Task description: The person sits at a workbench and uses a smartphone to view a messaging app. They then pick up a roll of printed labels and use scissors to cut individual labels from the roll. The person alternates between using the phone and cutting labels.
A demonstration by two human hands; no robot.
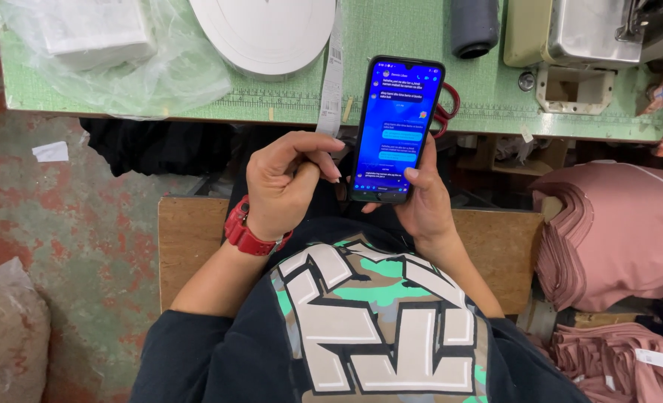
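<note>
While the phone (395, 127) is clamped upright in the right hand (421, 201), the left hand (283, 186) is curled shut, nothing held. With one-hand grip only, it could be dropped below the counter (391, 82).

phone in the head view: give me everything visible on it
The phone is a dark-framed slab smartphone, held upright and tilted slightly right, above the person's lap at the green table's front edge. Its glossy screen is lit, showing a blue chat view with message bubbles. The right hand grips its lower end, thumb on the right edge. The left hand is curled beside it, fingertips close to its left edge; contact is unclear. Red scissor handles peek out behind it.
</note>
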